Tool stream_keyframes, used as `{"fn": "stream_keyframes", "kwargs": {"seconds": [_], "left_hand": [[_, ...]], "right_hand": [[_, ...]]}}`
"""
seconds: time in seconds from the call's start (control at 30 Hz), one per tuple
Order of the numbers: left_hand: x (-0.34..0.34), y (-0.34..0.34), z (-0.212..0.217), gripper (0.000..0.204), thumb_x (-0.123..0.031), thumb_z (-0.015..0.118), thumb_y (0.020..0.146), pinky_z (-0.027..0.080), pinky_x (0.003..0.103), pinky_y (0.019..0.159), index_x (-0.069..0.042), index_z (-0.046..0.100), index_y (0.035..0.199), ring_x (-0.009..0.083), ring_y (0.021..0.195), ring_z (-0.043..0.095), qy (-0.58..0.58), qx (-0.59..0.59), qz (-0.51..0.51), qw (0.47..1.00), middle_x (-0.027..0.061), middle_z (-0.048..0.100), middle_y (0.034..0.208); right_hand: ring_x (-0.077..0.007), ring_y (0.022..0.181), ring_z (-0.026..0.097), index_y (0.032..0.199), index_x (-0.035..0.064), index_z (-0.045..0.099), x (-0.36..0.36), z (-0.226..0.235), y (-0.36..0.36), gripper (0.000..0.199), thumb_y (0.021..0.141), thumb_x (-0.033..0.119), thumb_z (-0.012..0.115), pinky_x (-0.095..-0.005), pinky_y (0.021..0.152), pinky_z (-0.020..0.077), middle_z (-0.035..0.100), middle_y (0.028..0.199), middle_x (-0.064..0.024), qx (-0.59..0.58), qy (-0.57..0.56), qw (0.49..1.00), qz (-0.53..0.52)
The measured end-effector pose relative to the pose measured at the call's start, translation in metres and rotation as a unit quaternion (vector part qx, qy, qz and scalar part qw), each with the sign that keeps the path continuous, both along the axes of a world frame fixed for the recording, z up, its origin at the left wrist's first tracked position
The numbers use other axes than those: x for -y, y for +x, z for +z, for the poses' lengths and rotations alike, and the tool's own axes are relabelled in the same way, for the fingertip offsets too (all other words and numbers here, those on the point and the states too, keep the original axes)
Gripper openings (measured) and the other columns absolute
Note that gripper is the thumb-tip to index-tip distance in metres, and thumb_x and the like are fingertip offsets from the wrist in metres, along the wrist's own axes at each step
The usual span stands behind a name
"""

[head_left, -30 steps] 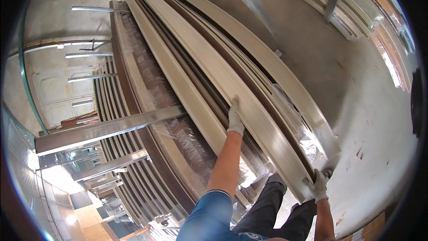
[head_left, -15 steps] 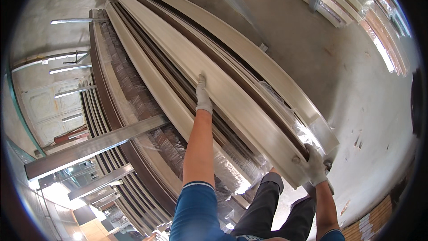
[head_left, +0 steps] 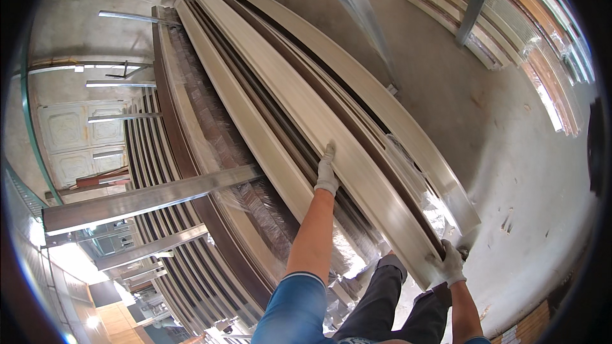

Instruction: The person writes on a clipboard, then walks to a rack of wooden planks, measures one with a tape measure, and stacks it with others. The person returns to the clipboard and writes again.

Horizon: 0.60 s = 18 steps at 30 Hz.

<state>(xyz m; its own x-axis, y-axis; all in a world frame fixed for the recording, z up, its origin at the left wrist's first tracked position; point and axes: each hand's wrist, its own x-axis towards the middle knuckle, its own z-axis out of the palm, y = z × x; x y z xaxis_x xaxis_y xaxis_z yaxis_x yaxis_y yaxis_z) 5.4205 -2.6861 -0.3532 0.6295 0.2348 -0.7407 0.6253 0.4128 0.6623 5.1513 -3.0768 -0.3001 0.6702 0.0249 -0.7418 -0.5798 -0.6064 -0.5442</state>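
A long pale beige panel (head_left: 357, 153) with raised edges runs diagonally from the far left toward my body, on a pile of similar lengths. My left hand (head_left: 326, 171), in a light work glove, holds its left edge partway along; some fingers are hidden by the edge. At the near end, my gloved right hand (head_left: 449, 264) is closed round the panel's corner. To the left lies another beige length (head_left: 245, 118), with dark brown strips (head_left: 271, 114) between the two. A further beige panel (head_left: 389, 114) lies on the right side of the pile.
A metal rack arm (head_left: 153, 199) juts in from the left, across plastic-wrapped brown lengths (head_left: 207, 111). A slanting metal post (head_left: 357, 16) stands beyond the pile. More stacked lengths (head_left: 440, 13) lie upper right, above the concrete floor (head_left: 529, 185).
My left hand has slid along the panel's edge toward the near end, closer to my right hand. The right hand keeps its hold at the corner. The whole view has shifted slightly.
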Motion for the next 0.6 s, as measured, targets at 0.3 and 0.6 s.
{"fn": "stream_keyframes", "kwargs": {"seconds": [0.3,0.6], "left_hand": [[0.003,0.018,0.008,0.071,-0.060,0.053,0.092,0.030,0.038,0.114,-0.015,0.044,0.145,0.0227,0.134,0.041,0.014,0.012,0.034,0.999,0.0050,0.044,0.147],[0.029,-0.019,0.022,0.062,-0.050,0.055,0.095,0.036,0.039,0.110,-0.010,0.047,0.141,0.0234,0.128,0.047,-0.016,0.000,0.039,0.999,0.0079,0.051,0.141]], "right_hand": [[-0.0396,0.100,0.062,0.123,-0.0003,0.054,-0.011,-0.002,0.007,0.084,0.068,0.060,0.077,-0.0475,0.087,0.0480,0.064,0.106,-0.0245,0.038,-0.007,0.999,-0.027],[-0.0404,0.096,0.065,0.116,0.0018,0.058,0.011,-0.016,-0.034,0.081,0.068,0.065,0.075,-0.0471,0.083,0.0503,0.067,0.101,-0.0233,0.019,0.007,1.000,0.000]]}}
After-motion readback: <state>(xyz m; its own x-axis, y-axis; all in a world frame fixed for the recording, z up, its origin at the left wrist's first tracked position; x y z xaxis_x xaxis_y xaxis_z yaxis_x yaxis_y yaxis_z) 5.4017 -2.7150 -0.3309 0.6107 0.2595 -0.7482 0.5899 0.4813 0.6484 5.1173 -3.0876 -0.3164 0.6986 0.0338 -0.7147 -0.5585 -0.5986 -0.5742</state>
